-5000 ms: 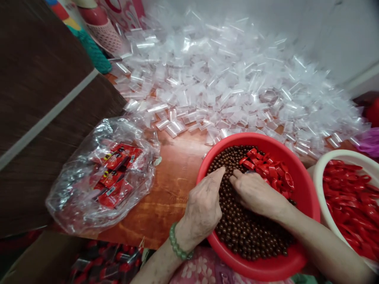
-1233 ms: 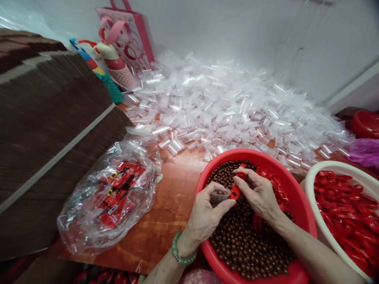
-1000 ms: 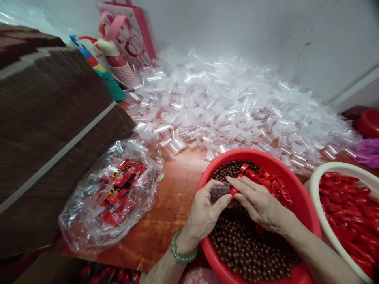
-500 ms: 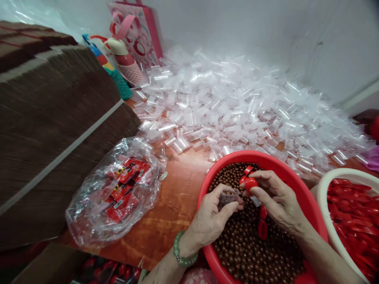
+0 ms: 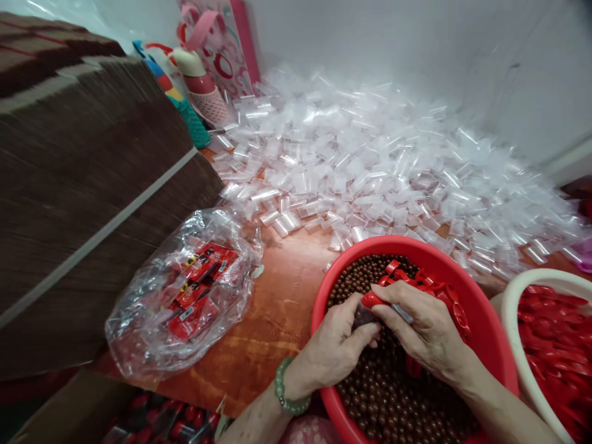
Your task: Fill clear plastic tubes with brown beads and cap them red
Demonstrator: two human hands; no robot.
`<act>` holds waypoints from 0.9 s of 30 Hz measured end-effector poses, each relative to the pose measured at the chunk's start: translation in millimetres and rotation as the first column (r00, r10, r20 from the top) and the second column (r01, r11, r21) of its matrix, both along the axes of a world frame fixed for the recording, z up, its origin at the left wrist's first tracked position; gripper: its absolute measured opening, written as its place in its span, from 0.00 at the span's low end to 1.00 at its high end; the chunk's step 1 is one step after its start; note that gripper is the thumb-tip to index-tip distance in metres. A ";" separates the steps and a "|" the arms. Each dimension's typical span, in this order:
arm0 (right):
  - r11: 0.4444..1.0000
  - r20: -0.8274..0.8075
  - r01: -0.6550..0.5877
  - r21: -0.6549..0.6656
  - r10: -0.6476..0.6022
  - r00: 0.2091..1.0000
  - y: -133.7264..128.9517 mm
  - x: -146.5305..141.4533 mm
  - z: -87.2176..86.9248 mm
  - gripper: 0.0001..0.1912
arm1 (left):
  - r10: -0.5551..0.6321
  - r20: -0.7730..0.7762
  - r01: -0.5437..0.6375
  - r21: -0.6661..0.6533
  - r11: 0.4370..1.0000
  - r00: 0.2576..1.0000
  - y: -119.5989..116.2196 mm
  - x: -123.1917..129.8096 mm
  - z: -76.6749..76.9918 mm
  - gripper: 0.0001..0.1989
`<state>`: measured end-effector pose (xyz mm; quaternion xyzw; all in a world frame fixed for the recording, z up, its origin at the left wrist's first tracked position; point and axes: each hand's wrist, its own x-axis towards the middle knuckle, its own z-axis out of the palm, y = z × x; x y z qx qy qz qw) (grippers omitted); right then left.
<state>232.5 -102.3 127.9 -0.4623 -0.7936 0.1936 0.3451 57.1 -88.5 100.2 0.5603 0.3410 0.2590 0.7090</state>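
Observation:
My left hand [image 5: 337, 342], with a green bead bracelet [image 5: 287, 391] at the wrist, is closed around a small clear plastic container [image 5: 364, 316] that looks dark inside. My right hand [image 5: 423, 327] pinches a glossy red plastic cap [image 5: 371, 300] against the container's upper end. A clear flat piece [image 5: 402, 313] sticks out from under the right fingers. Both hands are above a red basin [image 5: 324, 290] of round brown balls [image 5: 370, 394]. Several red plastic pieces [image 5: 456, 305] lie on the balls behind my right hand.
A white tub [image 5: 509, 302] of red pieces stands to the right. Clear plastic sleeves [image 5: 370, 154] are heaped along the wall. On the left are a clear bag [image 5: 139, 333] with red packets and a strapped cardboard stack [image 5: 92, 185]. A bottle [image 5: 197, 80] stands behind.
My right hand has brought the red cap down and left onto the container in my left hand; before, the two were apart. The view has shifted slightly.

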 end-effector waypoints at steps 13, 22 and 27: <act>0.960 0.502 -0.051 0.276 -0.099 0.859 -4.5 -15.3 -19.0 0.32 | 0.097 0.299 -0.006 -0.292 0.956 0.949 5.6 6.1 -1.8 0.16; 0.907 0.452 -0.086 0.411 -0.121 0.884 1.0 -13.8 -25.4 0.34 | 0.080 0.267 0.010 -0.320 0.947 0.960 5.2 4.5 -3.8 0.16; 0.916 0.432 -0.077 0.393 -0.111 0.895 2.8 -15.5 -26.1 0.33 | 0.047 0.224 -0.001 -0.201 0.980 0.974 4.8 3.0 -0.5 0.13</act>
